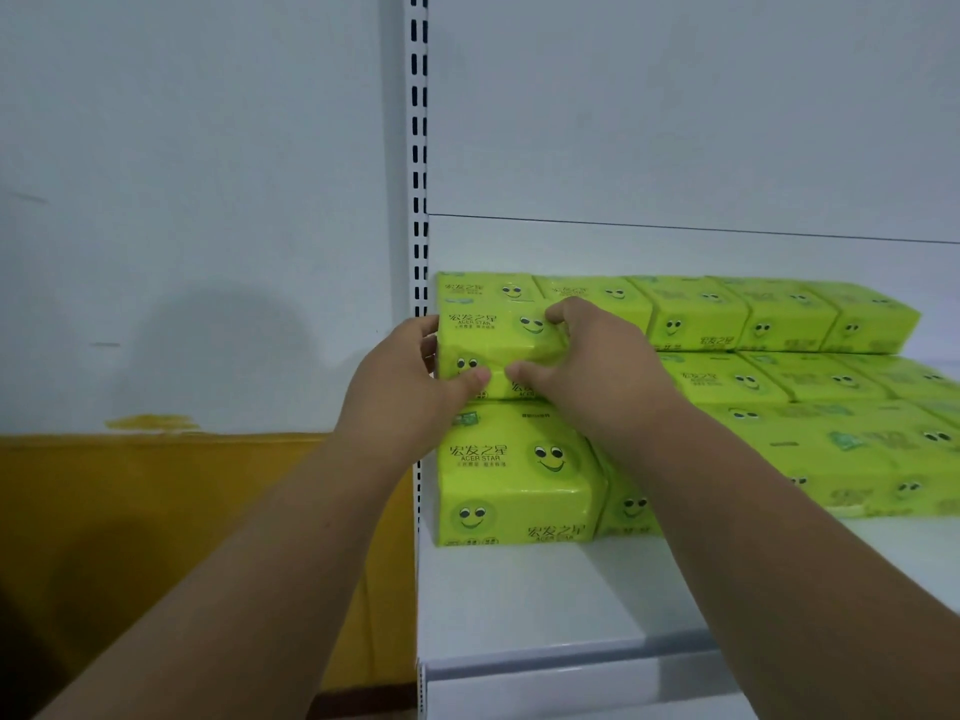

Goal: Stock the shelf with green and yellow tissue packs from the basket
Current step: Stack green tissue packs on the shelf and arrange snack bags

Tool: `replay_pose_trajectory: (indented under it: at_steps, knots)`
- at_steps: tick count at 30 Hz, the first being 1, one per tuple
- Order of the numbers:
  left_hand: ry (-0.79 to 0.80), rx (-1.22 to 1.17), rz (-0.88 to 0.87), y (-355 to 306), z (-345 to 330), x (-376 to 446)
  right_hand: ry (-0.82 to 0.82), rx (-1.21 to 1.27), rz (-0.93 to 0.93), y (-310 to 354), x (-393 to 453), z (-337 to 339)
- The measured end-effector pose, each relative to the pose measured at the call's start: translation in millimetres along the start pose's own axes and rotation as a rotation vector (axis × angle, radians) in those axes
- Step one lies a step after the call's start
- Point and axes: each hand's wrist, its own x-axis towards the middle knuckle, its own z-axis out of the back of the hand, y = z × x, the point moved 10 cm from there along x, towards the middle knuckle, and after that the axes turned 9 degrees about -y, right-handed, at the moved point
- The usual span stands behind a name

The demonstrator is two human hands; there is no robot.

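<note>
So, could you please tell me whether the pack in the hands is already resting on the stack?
Apparently yes: the held pack sits on the front pack, both hands gripping it.

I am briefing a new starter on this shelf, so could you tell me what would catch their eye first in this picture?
First, the bright green-yellow tissue packs with smiley faces, stacked in stepped rows along the white shelf. At the stack's left end, the left hand and right hand grip one tissue pack on top of the front pack. Left of the slotted upright, the wall's lower band is yellow.
</note>
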Motion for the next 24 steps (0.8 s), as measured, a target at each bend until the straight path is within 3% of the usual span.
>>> replay_pose_trajectory:
  at_steps: [7,10,16,24]
  knots:
    - [0.041,0.020,0.036,-6,2,-8,0.002,-0.103,0.096,13,-7,2]
    - [-0.023,0.127,0.031,-13,15,-16,-0.090,-0.090,0.185,29,-20,15]
    - [-0.358,0.170,-0.317,-84,39,-74,-0.359,0.138,0.369,60,-67,73]
    - [-0.371,0.123,-0.559,-154,-10,-168,-0.453,0.191,0.400,8,-135,143]
